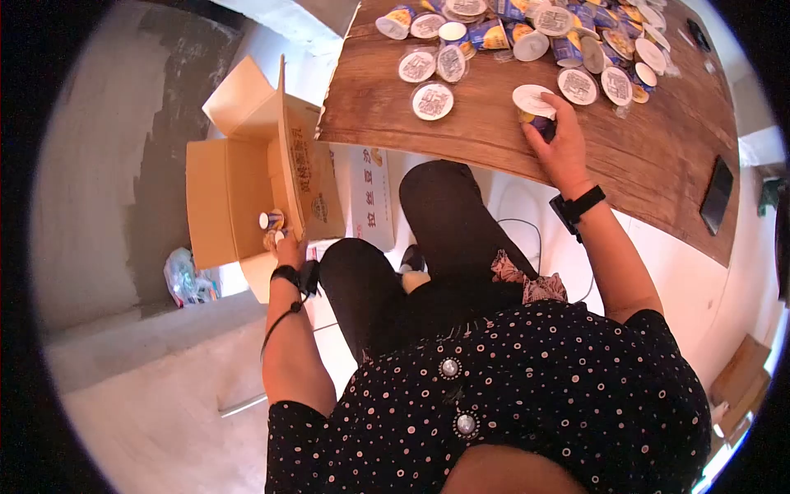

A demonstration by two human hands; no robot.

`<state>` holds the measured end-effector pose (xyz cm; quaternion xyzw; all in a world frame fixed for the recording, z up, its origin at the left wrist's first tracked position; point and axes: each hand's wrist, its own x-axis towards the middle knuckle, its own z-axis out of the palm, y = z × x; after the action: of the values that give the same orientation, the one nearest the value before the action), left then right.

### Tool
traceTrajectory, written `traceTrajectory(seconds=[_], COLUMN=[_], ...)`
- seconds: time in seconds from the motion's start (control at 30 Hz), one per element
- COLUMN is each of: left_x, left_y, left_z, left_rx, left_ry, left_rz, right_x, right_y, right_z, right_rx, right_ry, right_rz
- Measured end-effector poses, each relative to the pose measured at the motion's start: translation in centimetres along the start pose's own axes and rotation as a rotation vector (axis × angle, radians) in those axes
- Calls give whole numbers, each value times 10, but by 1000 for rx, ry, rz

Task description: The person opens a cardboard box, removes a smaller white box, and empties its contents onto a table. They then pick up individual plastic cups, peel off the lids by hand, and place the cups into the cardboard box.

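Where the box wall rises: left hand [288, 251] is half hidden, grip unclear, beside a small cup [271, 220] inside the box [226, 198].
Right hand [559, 144]: fingers closed round a cup [535, 105] standing on the surface [485, 140].
Cups [527, 33]: crowded at the far edge, labels unreadable.
Room: pale floor [164, 387], grey wall, dark phone [717, 196] at right.

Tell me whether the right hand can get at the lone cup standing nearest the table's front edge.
Probably yes. The right hand already grips one cup, but the lone cup stands just beside it on bare table, with nothing between.
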<state>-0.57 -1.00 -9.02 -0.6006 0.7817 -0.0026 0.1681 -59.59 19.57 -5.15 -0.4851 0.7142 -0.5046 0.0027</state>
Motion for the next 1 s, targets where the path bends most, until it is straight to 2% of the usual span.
traceTrajectory(seconds=[0.07, 0.1, 0.17, 0.3, 0.37, 0.43, 0.5, 0.53, 0.6, 0.7, 0.73, 0.77, 0.83, 0.93, 1.0], left_x=[-10, -18, -26, -33, -31, -33, -25, -20, -16, -16, -23, -19, -12, -43, -55], left_y=[17, 22, 33, 38, 41, 44, 43, 40, 36, 32, 45, 44, 28, 66, 80], left_z=[-14, -21, -36, -42, -42, -47, -42, -36, -27, -24, -35, -28, -6, -42, -41], left_rx=[-15, -11, 34, 18, 120, 145, 284, 264, 118, 24, 123, 124, -88, -68, -90], left_ry=[-30, -37, 101, 152, 75, 97, 1, 3, -54, -79, 31, 33, 57, 124, 171], left_rz=[-91, -80, 86, 71, -11, 30, -30, -25, -151, -140, -45, -53, -58, 34, 85], right_x=[1, 0, 0, 0, -1, 1, 4, 3, 4, 3, 2, 0, -1, 0, -1], right_y=[-1, 0, 1, 4, 5, 1, -2, -2, -1, -3, -4, -3, 0, -1, -8], right_z=[-1, -1, -2, 0, 0, -2, 0, 0, 0, 0, 0, 1, 6, 12, 12], right_rx=[10, 3, 28, 56, 40, 34, 41, 72, 57, 43, 31, 38, -7, -6, -17], right_ry=[-13, -12, -18, -40, -74, -96, -105, -115, -109, -113, -130, -131, -95, -71, -91], right_rz=[-9, 2, 9, -32, -56, -48, -43, -27, -55, -63, -50, -55, -89, -103, -71])
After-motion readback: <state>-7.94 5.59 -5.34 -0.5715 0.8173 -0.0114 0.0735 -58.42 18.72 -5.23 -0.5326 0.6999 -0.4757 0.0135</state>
